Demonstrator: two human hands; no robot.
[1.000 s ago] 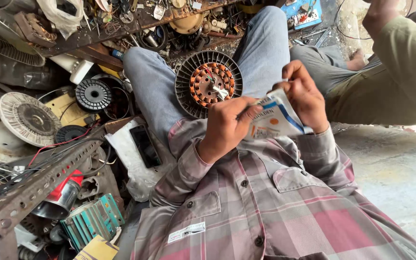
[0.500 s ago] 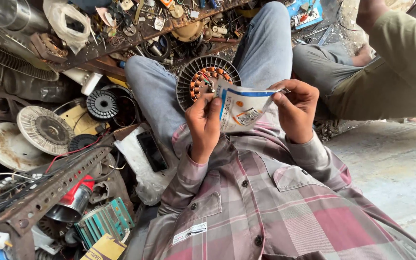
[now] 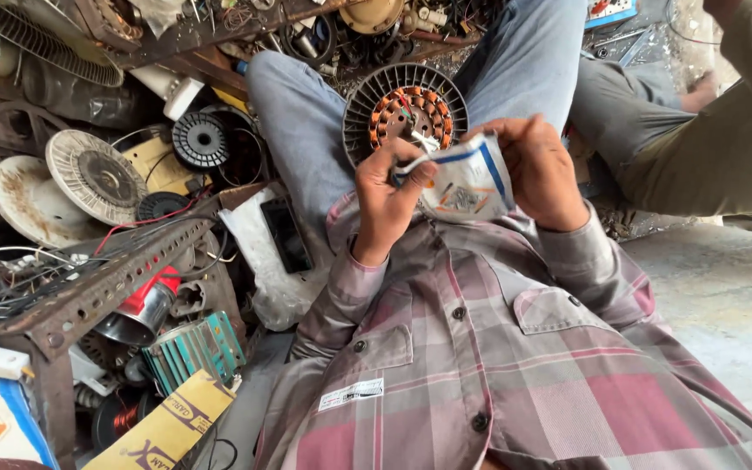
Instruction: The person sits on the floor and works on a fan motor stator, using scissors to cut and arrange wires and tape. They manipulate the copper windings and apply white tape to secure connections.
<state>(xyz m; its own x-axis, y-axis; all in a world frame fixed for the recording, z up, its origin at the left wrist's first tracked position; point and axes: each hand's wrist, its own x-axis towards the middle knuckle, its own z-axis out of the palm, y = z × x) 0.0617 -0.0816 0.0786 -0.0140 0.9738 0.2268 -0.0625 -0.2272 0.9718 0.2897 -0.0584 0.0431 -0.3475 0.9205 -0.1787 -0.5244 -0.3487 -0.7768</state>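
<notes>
I hold a small white plastic packet (image 3: 463,178) with blue and orange print between both hands, above my lap. My left hand (image 3: 389,204) pinches its left edge with thumb and fingers. My right hand (image 3: 537,170) grips its right side. Just beyond the packet, between my knees in blue jeans, lies a round fan motor stator (image 3: 404,109) with copper windings and a dark finned rim. My plaid shirt fills the lower part of the head view.
Scrap parts crowd the left: a white fan disc (image 3: 96,178), a black ribbed wheel (image 3: 202,139), a rusty perforated metal bar (image 3: 106,283), a green finned part (image 3: 198,348), cardboard boxes (image 3: 163,431). Another person in olive clothes (image 3: 707,148) sits at the right. Bare concrete floor (image 3: 724,296) lies right.
Both hands turned and lifted the packet, then brought it lower and closer to my chest. The view shifted slightly; the stator stayed between my knees.
</notes>
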